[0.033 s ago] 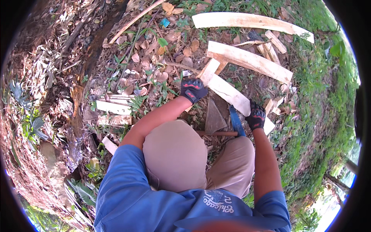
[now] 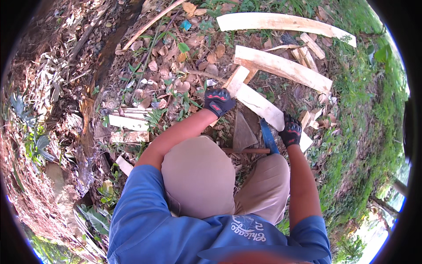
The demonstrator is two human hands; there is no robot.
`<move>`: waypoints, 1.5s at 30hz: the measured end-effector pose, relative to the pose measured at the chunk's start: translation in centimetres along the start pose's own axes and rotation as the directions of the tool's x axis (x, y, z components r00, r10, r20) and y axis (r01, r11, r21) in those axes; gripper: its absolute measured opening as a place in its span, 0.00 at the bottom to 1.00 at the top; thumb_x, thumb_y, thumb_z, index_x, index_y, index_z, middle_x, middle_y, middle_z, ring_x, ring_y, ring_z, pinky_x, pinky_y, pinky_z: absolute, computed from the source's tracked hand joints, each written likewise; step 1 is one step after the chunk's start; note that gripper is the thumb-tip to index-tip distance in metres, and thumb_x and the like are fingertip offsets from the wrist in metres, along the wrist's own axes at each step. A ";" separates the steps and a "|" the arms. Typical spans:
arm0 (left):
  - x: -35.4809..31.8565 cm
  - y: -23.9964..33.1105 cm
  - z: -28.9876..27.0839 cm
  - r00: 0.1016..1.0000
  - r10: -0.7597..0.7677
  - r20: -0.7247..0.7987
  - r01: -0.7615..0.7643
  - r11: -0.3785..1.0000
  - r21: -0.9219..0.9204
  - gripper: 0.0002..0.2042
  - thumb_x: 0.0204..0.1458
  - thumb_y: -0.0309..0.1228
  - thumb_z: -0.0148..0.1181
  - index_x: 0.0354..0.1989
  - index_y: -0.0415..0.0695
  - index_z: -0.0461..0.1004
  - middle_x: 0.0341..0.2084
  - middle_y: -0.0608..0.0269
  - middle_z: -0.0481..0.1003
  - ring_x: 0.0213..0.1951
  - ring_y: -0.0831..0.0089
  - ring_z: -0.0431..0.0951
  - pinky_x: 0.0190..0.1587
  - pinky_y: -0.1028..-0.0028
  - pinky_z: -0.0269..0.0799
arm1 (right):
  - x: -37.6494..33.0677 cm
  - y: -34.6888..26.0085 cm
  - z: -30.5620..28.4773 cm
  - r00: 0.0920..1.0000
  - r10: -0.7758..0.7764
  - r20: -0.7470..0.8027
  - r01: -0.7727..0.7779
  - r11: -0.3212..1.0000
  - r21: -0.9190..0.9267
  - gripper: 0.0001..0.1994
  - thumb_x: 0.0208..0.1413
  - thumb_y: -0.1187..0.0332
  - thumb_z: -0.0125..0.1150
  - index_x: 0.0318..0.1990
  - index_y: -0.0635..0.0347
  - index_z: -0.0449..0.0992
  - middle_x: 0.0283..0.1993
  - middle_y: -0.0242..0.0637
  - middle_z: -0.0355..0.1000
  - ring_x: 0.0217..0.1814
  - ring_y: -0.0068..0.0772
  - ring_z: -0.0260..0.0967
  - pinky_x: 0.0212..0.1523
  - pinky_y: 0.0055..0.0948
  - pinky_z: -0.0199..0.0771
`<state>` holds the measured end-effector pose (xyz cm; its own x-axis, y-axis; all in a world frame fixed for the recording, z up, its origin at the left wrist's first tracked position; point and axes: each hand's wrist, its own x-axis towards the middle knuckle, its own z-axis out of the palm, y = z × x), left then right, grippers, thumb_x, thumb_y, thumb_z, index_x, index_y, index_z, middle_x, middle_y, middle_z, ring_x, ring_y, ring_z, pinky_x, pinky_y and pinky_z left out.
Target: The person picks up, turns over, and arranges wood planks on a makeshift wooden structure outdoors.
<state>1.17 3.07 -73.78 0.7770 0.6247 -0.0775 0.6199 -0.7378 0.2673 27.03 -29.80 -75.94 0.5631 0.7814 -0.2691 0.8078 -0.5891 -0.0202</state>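
At mid-frame, the curled left hand (image 2: pixel 219 103) (its hold can't be told) meets a wooden block (image 2: pixel 237 78); the right hand (image 2: pixel 290 131) grips a board (image 2: pixel 260 106).

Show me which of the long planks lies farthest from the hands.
The top plank, near the picture's upper edge; the middle plank lies nearer, and the lower plank meets the right hand.
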 end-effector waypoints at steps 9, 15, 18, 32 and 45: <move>2.2 1.1 -0.3 0.980 -0.117 0.161 0.110 0.993 0.050 0.50 0.59 0.75 0.62 0.68 0.34 0.76 0.53 0.38 0.86 0.50 0.42 0.90 0.53 0.46 0.86 | 0.5 0.5 2.8 0.993 0.027 -0.111 -0.036 0.996 -0.081 0.28 0.74 0.67 0.51 0.80 0.44 0.73 0.74 0.41 0.79 0.78 0.45 0.76 0.81 0.51 0.67; 3.6 3.0 -0.8 0.957 -0.143 0.252 0.189 0.967 -0.172 0.52 0.57 0.71 0.68 0.73 0.32 0.72 0.62 0.33 0.83 0.64 0.39 0.85 0.65 0.47 0.81 | 0.0 0.1 1.9 0.994 0.046 -0.102 -0.053 0.997 -0.060 0.35 0.67 0.71 0.60 0.83 0.44 0.70 0.76 0.43 0.77 0.77 0.49 0.76 0.82 0.54 0.66; 4.0 2.9 0.0 0.952 -0.167 0.257 0.202 0.972 -0.117 0.44 0.61 0.64 0.68 0.69 0.32 0.75 0.59 0.32 0.84 0.62 0.37 0.85 0.65 0.45 0.81 | 0.2 0.2 1.9 0.996 0.053 -0.070 -0.057 0.996 -0.061 0.33 0.69 0.69 0.56 0.82 0.43 0.70 0.75 0.42 0.78 0.76 0.48 0.77 0.82 0.53 0.66; 4.5 1.9 1.2 0.936 -0.217 0.276 0.253 0.962 -0.102 0.36 0.60 0.59 0.70 0.63 0.37 0.79 0.58 0.36 0.85 0.60 0.40 0.87 0.64 0.46 0.82 | 3.6 -2.3 -7.9 0.977 0.128 0.172 -0.173 0.944 0.281 0.52 0.53 0.49 0.84 0.86 0.43 0.65 0.84 0.48 0.69 0.85 0.57 0.66 0.85 0.54 0.63; 5.1 2.0 -0.4 0.935 -0.158 0.319 0.220 0.961 -0.168 0.41 0.58 0.63 0.70 0.62 0.32 0.82 0.55 0.33 0.85 0.60 0.37 0.86 0.65 0.47 0.81 | 3.7 -4.2 -1.1 0.964 0.131 0.231 -0.178 0.965 0.195 0.63 0.49 0.30 0.83 0.90 0.41 0.57 0.90 0.54 0.58 0.91 0.60 0.56 0.89 0.67 0.53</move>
<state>6.30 4.91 -73.26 0.6632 0.6188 -0.4210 0.7480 -0.5286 0.4013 25.95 -24.18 -75.78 0.6085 0.6285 -0.4845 0.6450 -0.7474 -0.1593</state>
